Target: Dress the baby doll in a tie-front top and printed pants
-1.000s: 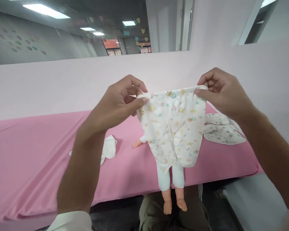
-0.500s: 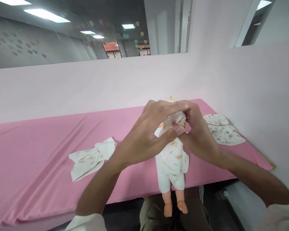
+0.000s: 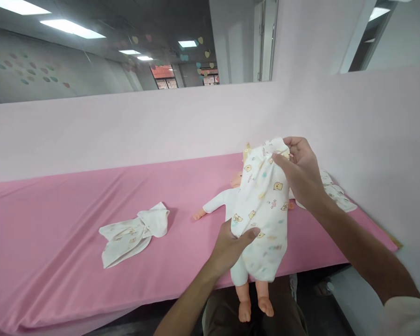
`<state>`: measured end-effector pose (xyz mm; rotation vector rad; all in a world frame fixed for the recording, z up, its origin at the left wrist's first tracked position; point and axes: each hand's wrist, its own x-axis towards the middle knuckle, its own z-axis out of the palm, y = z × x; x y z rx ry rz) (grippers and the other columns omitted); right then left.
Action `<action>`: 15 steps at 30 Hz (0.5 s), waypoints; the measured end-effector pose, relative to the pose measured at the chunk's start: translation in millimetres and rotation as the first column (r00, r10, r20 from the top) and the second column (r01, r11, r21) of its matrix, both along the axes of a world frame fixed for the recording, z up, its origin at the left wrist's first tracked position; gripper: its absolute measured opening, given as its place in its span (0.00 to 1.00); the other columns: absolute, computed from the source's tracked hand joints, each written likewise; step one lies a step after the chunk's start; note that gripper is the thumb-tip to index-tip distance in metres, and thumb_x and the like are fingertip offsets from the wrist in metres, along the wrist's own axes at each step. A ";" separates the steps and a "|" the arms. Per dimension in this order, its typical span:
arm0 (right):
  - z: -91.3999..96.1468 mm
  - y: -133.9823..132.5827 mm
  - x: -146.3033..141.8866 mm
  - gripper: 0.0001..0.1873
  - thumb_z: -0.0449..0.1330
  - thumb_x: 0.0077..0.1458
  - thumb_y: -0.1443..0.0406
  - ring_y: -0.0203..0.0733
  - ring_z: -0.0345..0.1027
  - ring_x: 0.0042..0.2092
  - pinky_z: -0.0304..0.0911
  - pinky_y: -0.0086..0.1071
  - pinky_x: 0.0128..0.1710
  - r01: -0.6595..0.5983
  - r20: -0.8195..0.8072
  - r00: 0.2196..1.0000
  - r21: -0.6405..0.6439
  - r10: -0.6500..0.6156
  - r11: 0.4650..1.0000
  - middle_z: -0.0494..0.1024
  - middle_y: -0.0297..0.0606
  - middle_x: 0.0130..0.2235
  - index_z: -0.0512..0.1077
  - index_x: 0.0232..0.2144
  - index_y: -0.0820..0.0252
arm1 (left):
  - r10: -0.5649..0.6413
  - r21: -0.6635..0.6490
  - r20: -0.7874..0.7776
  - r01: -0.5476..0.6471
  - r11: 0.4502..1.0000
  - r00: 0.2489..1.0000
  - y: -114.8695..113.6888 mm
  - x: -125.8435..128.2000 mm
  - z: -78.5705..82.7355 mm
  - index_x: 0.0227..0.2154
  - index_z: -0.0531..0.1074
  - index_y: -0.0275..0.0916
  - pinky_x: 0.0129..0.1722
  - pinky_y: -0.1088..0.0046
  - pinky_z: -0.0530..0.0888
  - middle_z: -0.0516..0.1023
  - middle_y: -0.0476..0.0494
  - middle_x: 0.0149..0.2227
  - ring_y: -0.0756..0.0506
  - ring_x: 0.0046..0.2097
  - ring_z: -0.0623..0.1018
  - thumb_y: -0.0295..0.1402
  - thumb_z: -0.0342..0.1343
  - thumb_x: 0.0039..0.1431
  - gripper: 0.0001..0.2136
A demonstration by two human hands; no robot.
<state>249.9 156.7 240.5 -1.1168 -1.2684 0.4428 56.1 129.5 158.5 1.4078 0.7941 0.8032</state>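
Holding the printed baby pants (image 3: 262,205) over the doll (image 3: 247,280) at the tabletop's (image 3: 56,261) near edge: our right hand (image 3: 301,172) pinches the waistband, left hand (image 3: 231,245) grips the lower part.

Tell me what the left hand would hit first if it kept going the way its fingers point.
The left hand points up and to the right, its thumb already on the printed baby pants. Going on, it would press into that cloth first, then probably the doll lying behind it, though depth is hard to judge.

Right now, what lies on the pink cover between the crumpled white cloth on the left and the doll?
Nothing: in the head view, the pink cover is bare between the crumpled cloth and the doll's outstretched hand.
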 end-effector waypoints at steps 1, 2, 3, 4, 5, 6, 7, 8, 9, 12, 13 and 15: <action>-11.1 3.1 7.0 0.17 0.56 0.57 0.59 0.38 0.69 0.32 0.67 0.31 0.26 0.011 0.012 1.000 -0.049 -0.011 0.999 0.72 0.35 0.38 0.60 0.48 0.54 | 0.037 -0.007 0.005 -0.037 0.999 0.999 -0.1 -4.5 -1.4 0.43 0.74 0.38 0.43 0.64 0.79 0.81 0.43 0.39 0.39 0.44 0.81 0.46 0.60 0.55 0.19; -23.8 4.0 12.6 0.19 0.57 0.57 0.57 0.39 0.69 0.33 0.67 0.32 0.27 0.016 0.050 0.999 -0.111 -0.011 0.994 0.73 0.36 0.38 0.60 0.49 0.55 | 0.081 0.012 0.004 -0.081 0.997 0.997 0.4 -9.5 -2.0 0.44 0.74 0.36 0.42 0.63 0.79 0.81 0.40 0.41 0.39 0.43 0.81 0.46 0.61 0.53 0.21; -37.5 2.5 16.1 0.20 0.57 0.57 0.55 0.40 0.69 0.34 0.68 0.33 0.28 0.027 0.122 0.993 -0.183 -0.004 0.983 0.73 0.37 0.38 0.61 0.49 0.56 | 0.136 0.066 -0.005 -0.136 0.989 0.991 0.9 -14.8 -1.7 0.47 0.73 0.36 0.42 0.63 0.79 0.80 0.39 0.44 0.38 0.45 0.80 0.47 0.62 0.53 0.23; -51.9 -1.5 17.4 0.22 0.57 0.56 0.53 0.42 0.69 0.37 0.69 0.36 0.32 0.062 0.219 0.976 -0.236 -0.009 0.970 0.73 0.39 0.40 0.64 0.49 0.57 | 0.204 0.152 -0.017 -0.199 0.968 0.979 1.1 -20.2 -0.9 0.50 0.71 0.37 0.44 0.63 0.79 0.78 0.38 0.49 0.38 0.48 0.78 0.47 0.62 0.52 0.25; -66.3 -7.7 16.4 0.22 0.58 0.55 0.52 0.45 0.69 0.42 0.69 0.39 0.37 0.084 0.302 0.953 -0.262 -0.001 0.961 0.73 0.42 0.44 0.66 0.48 0.58 | 0.277 0.254 -0.028 -0.262 0.931 0.960 0.9 -25.7 0.3 0.53 0.69 0.40 0.48 0.62 0.77 0.74 0.38 0.54 0.37 0.53 0.75 0.47 0.62 0.52 0.27; -80.3 -15.6 13.5 0.20 0.57 0.56 0.52 0.47 0.68 0.45 0.68 0.41 0.42 0.081 0.355 0.935 -0.273 0.022 0.959 0.72 0.44 0.46 0.68 0.46 0.57 | 0.347 0.346 -0.032 -0.315 0.884 0.937 0.1 -31.4 1.2 0.55 0.67 0.43 0.51 0.62 0.75 0.70 0.40 0.58 0.37 0.57 0.72 0.47 0.62 0.52 0.28; -93.5 -24.5 9.5 0.18 0.55 0.58 0.52 0.48 0.67 0.48 0.67 0.43 0.47 0.042 0.369 0.926 -0.295 0.074 0.955 0.72 0.44 0.48 0.69 0.45 0.56 | 0.397 0.403 -0.031 -0.352 0.845 0.917 -1.3 -37.6 1.2 0.56 0.67 0.44 0.53 0.62 0.74 0.67 0.41 0.61 0.36 0.60 0.68 0.47 0.62 0.51 0.29; -105.7 -33.9 5.3 0.18 0.54 0.59 0.52 0.47 0.66 0.50 0.65 0.43 0.50 -0.018 0.367 0.919 -0.326 0.145 0.945 0.73 0.43 0.49 0.69 0.46 0.55 | 0.414 0.408 -0.029 -0.368 0.836 0.910 -3.1 -44.6 -0.2 0.56 0.67 0.44 0.53 0.62 0.74 0.66 0.41 0.62 0.35 0.61 0.68 0.48 0.62 0.51 0.30; -116.9 -42.9 1.6 0.18 0.53 0.60 0.52 0.47 0.66 0.51 0.64 0.43 0.52 -0.068 0.351 0.914 -0.360 0.202 0.930 0.73 0.42 0.49 0.70 0.46 0.55 | 0.404 0.364 -0.018 -0.371 0.855 0.914 -5.4 -52.9 -3.5 0.55 0.68 0.43 0.50 0.62 0.76 0.68 0.39 0.60 0.34 0.59 0.70 0.49 0.63 0.49 0.31; -144.5 -63.5 0.1 0.19 0.52 0.60 0.51 0.46 0.67 0.51 0.65 0.40 0.50 -0.085 0.279 0.930 -0.471 0.240 0.878 0.73 0.41 0.50 0.70 0.46 0.54 | 0.363 0.070 0.091 -0.370 0.926 0.927 -14.7 -88.3 -24.7 0.50 0.72 0.38 0.34 0.63 0.80 0.78 0.34 0.49 0.32 0.45 0.79 0.54 0.66 0.40 0.35; -152.2 -67.6 3.6 0.20 0.52 0.60 0.50 0.46 0.67 0.51 0.66 0.40 0.48 -0.063 0.254 0.942 -0.503 0.218 0.862 0.74 0.41 0.50 0.70 0.46 0.54 | 0.427 0.008 0.128 -0.431 0.902 0.895 -18.3 -103.9 -34.3 0.48 0.73 0.38 0.33 0.62 0.80 0.80 0.36 0.46 0.31 0.44 0.80 0.54 0.68 0.36 0.36; -166.0 -72.4 15.2 0.22 0.51 0.59 0.48 0.48 0.68 0.50 0.66 0.40 0.47 -0.014 0.208 0.966 -0.559 0.156 0.829 0.74 0.43 0.49 0.71 0.45 0.55 | 0.563 -0.035 0.154 -0.565 0.824 0.812 -24.8 -139.5 -53.6 0.44 0.74 0.45 0.35 0.60 0.82 0.82 0.44 0.41 0.32 0.42 0.81 0.49 0.71 0.33 0.32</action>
